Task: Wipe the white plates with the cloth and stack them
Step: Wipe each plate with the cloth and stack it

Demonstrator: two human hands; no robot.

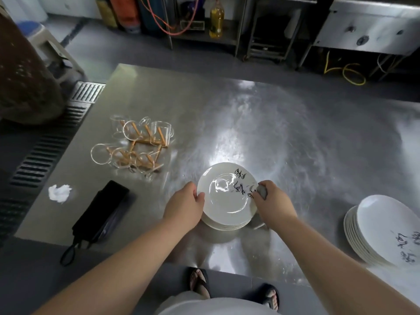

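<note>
Head view: both forearms reach forward from the bottom edge. The left hand (184, 205) grips the nine o'clock rim of the round white plate with black brush lettering (227, 194), thumb on top. The right hand (273, 201) is closed around a small grey cloth (262, 191), pressing it on the three o'clock rim. This plate tops a short stack of white plates (227, 226) on the brushed steel table (250, 121). A second, leaning stack of lettered white plates (386, 233) sits at four o'clock. At ten o'clock stand clear glass mugs on a wooden rack (136, 146); at eight o'clock lie a black pouch (102, 212) and a crumpled white tissue (59, 193). Steel kitchen cabinets (368, 26) line the far wall.
</note>
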